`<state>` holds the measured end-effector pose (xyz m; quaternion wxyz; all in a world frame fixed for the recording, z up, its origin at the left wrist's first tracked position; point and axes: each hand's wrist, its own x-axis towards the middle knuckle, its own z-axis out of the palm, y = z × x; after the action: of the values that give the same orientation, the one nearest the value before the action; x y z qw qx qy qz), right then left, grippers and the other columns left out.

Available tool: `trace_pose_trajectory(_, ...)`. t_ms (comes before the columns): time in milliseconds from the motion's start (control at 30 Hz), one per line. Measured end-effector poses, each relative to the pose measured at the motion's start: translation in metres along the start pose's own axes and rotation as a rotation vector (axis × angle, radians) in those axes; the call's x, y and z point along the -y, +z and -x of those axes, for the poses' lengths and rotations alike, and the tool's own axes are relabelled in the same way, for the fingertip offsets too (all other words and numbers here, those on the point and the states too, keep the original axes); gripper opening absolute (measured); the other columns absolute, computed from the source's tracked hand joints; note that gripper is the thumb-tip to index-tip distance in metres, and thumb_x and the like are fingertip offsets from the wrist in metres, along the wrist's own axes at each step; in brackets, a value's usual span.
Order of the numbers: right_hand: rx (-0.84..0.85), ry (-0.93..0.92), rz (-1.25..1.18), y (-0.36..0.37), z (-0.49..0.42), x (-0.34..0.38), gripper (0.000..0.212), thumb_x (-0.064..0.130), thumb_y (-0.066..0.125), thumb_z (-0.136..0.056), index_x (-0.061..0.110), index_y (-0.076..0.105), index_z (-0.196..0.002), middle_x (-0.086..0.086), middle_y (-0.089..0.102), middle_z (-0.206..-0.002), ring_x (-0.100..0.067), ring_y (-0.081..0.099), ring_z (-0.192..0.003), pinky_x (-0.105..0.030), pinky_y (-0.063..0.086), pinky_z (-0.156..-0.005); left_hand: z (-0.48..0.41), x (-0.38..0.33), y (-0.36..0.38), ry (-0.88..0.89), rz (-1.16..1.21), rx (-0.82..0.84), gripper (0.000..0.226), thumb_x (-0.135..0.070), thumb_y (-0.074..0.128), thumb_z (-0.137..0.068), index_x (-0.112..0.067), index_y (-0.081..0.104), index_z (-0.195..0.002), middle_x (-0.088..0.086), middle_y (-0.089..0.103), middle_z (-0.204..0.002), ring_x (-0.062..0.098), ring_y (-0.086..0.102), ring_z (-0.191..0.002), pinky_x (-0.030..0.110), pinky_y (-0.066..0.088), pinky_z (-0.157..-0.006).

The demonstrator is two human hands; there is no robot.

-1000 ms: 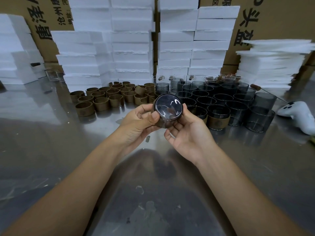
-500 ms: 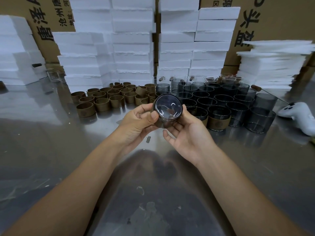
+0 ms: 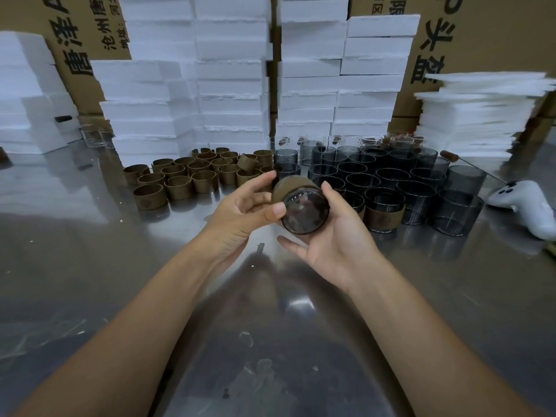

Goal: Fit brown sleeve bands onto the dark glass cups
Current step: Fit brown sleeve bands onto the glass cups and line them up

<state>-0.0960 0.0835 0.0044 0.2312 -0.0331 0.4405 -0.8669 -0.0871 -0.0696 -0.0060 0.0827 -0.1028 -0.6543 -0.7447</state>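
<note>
Nearest, above the steel table (image 3: 150,281), the right hand (image 3: 340,242) cradles a dark glass cup (image 3: 305,213), base toward the person. The left hand (image 3: 240,215) pinches its rim and brown sleeve band (image 3: 290,189), likely seating it. A second ago the base faced squarely; now it is tipped, band showing, with bare cups (image 3: 416,188) beyond.

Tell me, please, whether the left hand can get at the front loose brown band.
Probably yes: only bare table separates the left hand from that band, though it must first release the cup the right hand also holds.
</note>
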Motion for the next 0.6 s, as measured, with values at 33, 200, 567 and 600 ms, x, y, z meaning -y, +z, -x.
trace_pose_trajectory(33, -0.012, -0.048, -0.002, 0.001, 0.000, 0.000, 0.046, 0.047, 0.044, -0.095, 0.016, 0.058, -0.128, -0.009, 0.066, -0.123, -0.022, 0.061, -0.114, -0.041, 0.048, -0.084, 0.000, 0.001, 0.000, -0.003, -0.012, -0.045, 0.075, -0.028, 0.077, -0.058, -0.017, 0.055, -0.129, 0.001, 0.066, -0.097, 0.008, 0.064, -0.092, 0.024, 0.045, -0.086)
trace_pose_trajectory(200, -0.034, -0.295, 0.232, 0.003, -0.001, -0.002, 0.046, 0.045, 0.040, -0.097, 0.025, 0.047, -0.138, 0.001, 0.060, -0.131, -0.013, 0.058, -0.117, -0.039, 0.044, -0.097, 0.000, 0.003, -0.002, -0.061, -0.055, 0.052, 0.047, -0.038, 0.066, -0.076, -0.028, 0.061, -0.121, 0.000, 0.071, -0.105, 0.014, 0.066, -0.092, 0.023, 0.050, -0.078)
trace_pose_trajectory(567, 0.011, -0.536, 0.544, -0.003, -0.006, -0.011, 0.057, 0.024, 0.057, -0.095, 0.036, 0.033, -0.145, 0.025, 0.057, -0.113, 0.022, 0.057, -0.091, 0.002, 0.044, -0.072, 0.001, 0.000, -0.002, -0.009, 0.080, 0.028, 0.052, -0.035, 0.067, -0.077, -0.027, 0.056, -0.127, 0.003, 0.071, -0.110, 0.022, 0.069, -0.099, 0.022, 0.053, -0.080)
trace_pose_trajectory(600, -0.001, -0.534, 0.531, -0.004, -0.006, -0.010, 0.053, 0.025, 0.059, -0.094, 0.037, 0.039, -0.141, 0.022, 0.058, -0.114, 0.019, 0.058, -0.092, 0.001, 0.045, -0.070, 0.001, 0.000, -0.002, -0.011, 0.077, 0.025, 0.053, -0.033, 0.065, -0.077, -0.026, 0.055, -0.129, 0.004, 0.071, -0.109, 0.021, 0.068, -0.100, 0.023, 0.053, -0.080)
